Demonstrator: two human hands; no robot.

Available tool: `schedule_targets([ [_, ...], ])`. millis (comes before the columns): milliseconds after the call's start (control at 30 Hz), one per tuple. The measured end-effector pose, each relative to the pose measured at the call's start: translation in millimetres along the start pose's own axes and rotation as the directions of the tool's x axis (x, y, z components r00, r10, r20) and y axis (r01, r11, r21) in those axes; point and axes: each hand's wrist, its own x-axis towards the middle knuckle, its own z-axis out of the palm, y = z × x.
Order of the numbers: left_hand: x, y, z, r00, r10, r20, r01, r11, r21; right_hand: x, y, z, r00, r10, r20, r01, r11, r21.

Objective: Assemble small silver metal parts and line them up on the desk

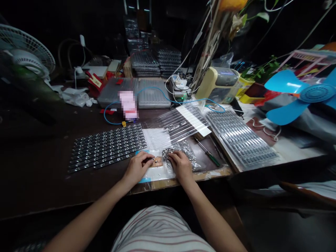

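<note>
My left hand (pixel 138 166) rests at the left side of a small copper-coloured block (pixel 158 161), its thumb and forefinger pinched together; what sits between them is too small to make out. Small shiny metal parts (pixel 166 154) lie heaped in a clear plastic bag (pixel 193 157) to the right of the block. The fingertips of my right hand (pixel 181 165) are bent down into this heap, and whether they grip a part is hidden. Left of my hands lies a dark tray (pixel 107 147) with rows of ring-shaped shiny pieces.
Clear plastic tubes (pixel 181 126) lie beyond my hands under a white strip (pixel 193 120). A green-handled screwdriver (pixel 212 159) is right of the bag, beside a tray of clear strips (pixel 241 140). A blue-bladed fan (pixel 315 93) stands far right. A blue cable (pixel 157 89) crosses the back.
</note>
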Motion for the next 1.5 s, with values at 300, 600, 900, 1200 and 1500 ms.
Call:
schedule_targets([
  [300, -4.6, 1.7, 9.0, 0.997, 0.074, -0.003, -0.073, 0.992, 0.108, 0.2, -3.6, -7.8, 0.998, 0.023, -0.061, -0.017, 0.996, 0.092],
  [600, -2.4, 5.7, 9.7, 0.998, 0.067, 0.022, -0.070, 0.982, 0.178, 0.2, -3.5, -10.7, 0.999, -0.015, -0.052, 0.024, 0.982, 0.189],
  [900, 0.9, -1.8, 7.6, 0.994, 0.019, -0.112, -0.021, 1.000, -0.017, 11.5, -40.2, 6.1, 0.992, -0.070, 0.106, 0.061, 0.995, 0.079],
  [1200, 1.4, -1.5, 7.5, 0.990, -0.019, -0.138, 0.013, 0.999, -0.047, 12.3, -38.9, 3.4, 0.991, -0.057, 0.118, 0.058, 0.998, -0.008],
  [1500, 10.8, 11.5, 10.3, 0.999, 0.044, -0.019, -0.044, 0.998, 0.033, 5.9, -3.1, -12.1, 0.996, -0.026, 0.080, 0.033, 0.996, -0.088],
])
